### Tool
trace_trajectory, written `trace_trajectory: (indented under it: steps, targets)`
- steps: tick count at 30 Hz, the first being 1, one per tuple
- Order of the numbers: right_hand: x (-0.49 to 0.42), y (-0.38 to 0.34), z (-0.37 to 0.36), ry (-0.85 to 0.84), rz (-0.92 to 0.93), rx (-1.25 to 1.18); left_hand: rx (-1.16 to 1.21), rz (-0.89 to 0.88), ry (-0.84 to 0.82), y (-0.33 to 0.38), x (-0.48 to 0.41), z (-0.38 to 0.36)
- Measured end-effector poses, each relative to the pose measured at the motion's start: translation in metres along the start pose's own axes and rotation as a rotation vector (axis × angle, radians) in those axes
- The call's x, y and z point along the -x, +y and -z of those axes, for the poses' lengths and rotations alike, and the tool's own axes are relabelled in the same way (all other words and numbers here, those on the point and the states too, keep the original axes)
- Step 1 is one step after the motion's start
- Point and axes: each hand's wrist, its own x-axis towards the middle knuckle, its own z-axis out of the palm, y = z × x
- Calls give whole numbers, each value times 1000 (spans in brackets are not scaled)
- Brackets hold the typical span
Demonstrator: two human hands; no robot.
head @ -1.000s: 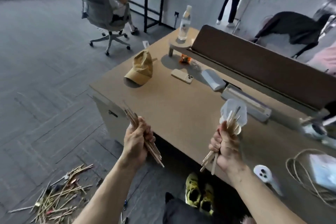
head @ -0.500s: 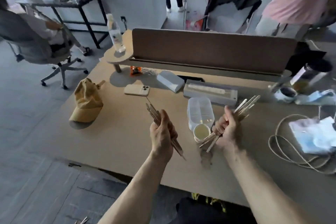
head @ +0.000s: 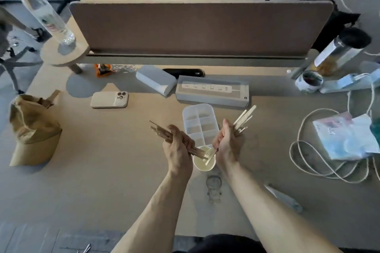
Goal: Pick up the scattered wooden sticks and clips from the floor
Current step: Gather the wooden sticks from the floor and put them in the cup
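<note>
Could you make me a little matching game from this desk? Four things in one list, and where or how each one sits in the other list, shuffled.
Things:
1. tan cap
2. phone
3. clear bottle
4. paper cup

Places or states:
A. under the ends of the wooden sticks gripped by the left hand and right hand
B. standing on the round raised shelf
C. lying back up, lenses showing
D. slumped near the desk's left edge

Pairs: 1-D, 2-C, 3-B, 4-A.
</note>
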Motion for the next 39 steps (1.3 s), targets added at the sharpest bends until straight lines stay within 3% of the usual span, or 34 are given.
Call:
trace_trajectory:
  steps: [7,15,20,26,32,39]
  targets:
    - [-8,40,15,-19,18,208,-194,-49,87,-33,-18,27]
    - [7,59,22,-88,80,260,-385,-119,45,-47,-6,46]
    - [15,63,34,-310,182,415,-486,-110,-48,-56,-1,55]
    - [10,94,65,-527,315,749,-896,-170,-248,-68,6,83]
    - [2,91,85,-695,420,827,-932,-137,-324,-63,10,108]
    - [-6,91,91,-810,344,932,-1016,-9,-298,-52,15,126]
